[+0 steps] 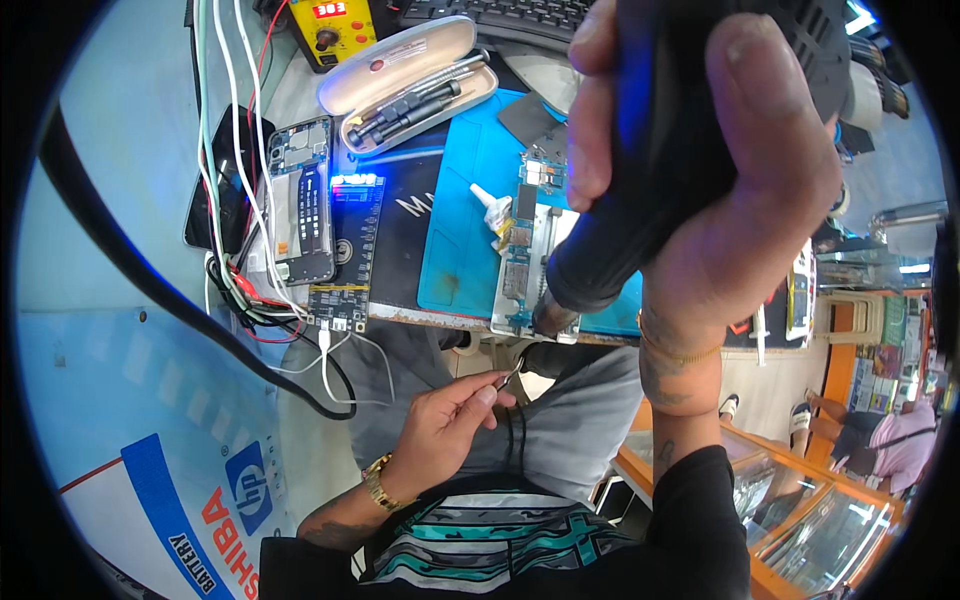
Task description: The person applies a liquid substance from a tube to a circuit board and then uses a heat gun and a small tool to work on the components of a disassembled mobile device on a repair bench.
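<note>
My right hand (755, 200) is wrapped round the black handle of a hot air gun (640, 190), large and close in the picture. Its metal nozzle (552, 316) points down at the near end of a phone circuit board (517, 270); I cannot tell whether they touch. That board lies in a silvery holder (540, 235) at the front edge of the bench, partly on a blue mat (460, 220). Lower down, over my lap, my left hand (445, 425) pinches thin metal tweezers (511, 376), their tips toward the bench edge.
Left of the mat lie an opened phone (301, 200), a dark phone (228, 180) and a lit test board (352, 240) with cables. Behind are a screwdriver case (405, 85), a yellow control unit (335, 40) and a keyboard (500, 14). A person (890, 440) is at far right.
</note>
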Motion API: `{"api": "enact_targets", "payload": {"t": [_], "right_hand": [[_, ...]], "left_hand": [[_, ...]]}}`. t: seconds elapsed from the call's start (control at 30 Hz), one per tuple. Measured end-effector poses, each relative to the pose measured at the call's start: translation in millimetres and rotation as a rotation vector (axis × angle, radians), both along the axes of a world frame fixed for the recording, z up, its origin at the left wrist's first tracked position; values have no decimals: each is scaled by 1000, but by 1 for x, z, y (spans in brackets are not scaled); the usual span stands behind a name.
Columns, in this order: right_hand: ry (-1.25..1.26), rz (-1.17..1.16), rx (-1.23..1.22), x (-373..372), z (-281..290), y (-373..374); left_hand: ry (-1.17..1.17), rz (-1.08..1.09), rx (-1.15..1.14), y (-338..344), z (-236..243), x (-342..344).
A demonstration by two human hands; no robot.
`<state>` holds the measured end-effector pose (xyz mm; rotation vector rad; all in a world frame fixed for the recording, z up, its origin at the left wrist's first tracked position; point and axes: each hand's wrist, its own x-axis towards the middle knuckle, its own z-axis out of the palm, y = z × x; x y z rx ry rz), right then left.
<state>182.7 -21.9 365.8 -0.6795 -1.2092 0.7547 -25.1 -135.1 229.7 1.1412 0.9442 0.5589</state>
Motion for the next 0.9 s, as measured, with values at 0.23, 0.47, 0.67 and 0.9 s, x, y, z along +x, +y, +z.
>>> {"api": "enact_targets", "payload": {"t": [0.23, 0.47, 0.67, 0.9], "right_hand": [[7, 27, 11, 3, -1, 2], [32, 13, 36, 6, -5, 4], [41, 17, 45, 8, -6, 4], [40, 23, 39, 10, -8, 3]], "left_hand": [[-126, 55, -326, -2, 20, 9], [2, -47, -200, 2, 26, 9], [-57, -94, -391, 9, 50, 4], [154, -243, -354, 25, 58, -7]]}}
